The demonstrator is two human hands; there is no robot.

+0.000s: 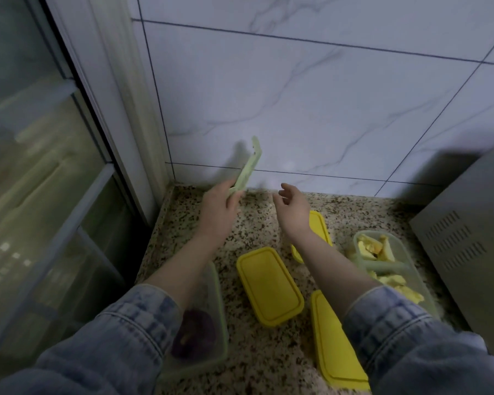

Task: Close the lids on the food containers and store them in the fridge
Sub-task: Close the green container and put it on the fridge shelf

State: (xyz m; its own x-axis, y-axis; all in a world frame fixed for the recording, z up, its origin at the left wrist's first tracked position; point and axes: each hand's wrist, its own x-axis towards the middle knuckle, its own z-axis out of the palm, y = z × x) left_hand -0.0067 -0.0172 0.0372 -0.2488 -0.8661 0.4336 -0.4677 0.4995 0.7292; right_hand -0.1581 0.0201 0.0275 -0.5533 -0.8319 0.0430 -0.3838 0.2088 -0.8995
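My left hand (218,205) holds a pale green lid (250,165) by its lower end, tilted up on edge near the tiled wall. My right hand (293,202) hovers beside it, fingers apart, holding nothing. Under my left forearm stands a clear green-rimmed container (208,315) with a purple food inside, lid off. A clear container (388,260) with yellow food pieces and a green divider sits at the right, uncovered. Three yellow-lidded containers lie on the speckled counter: one in the middle (268,286), one behind my right wrist (321,232), one near the front (334,340).
The speckled stone counter (254,223) ends at a marble-tiled wall (311,104). A grey metal appliance (468,240) with vent slots borders the right side. On the left a window frame (97,132) and glass run along the counter's edge.
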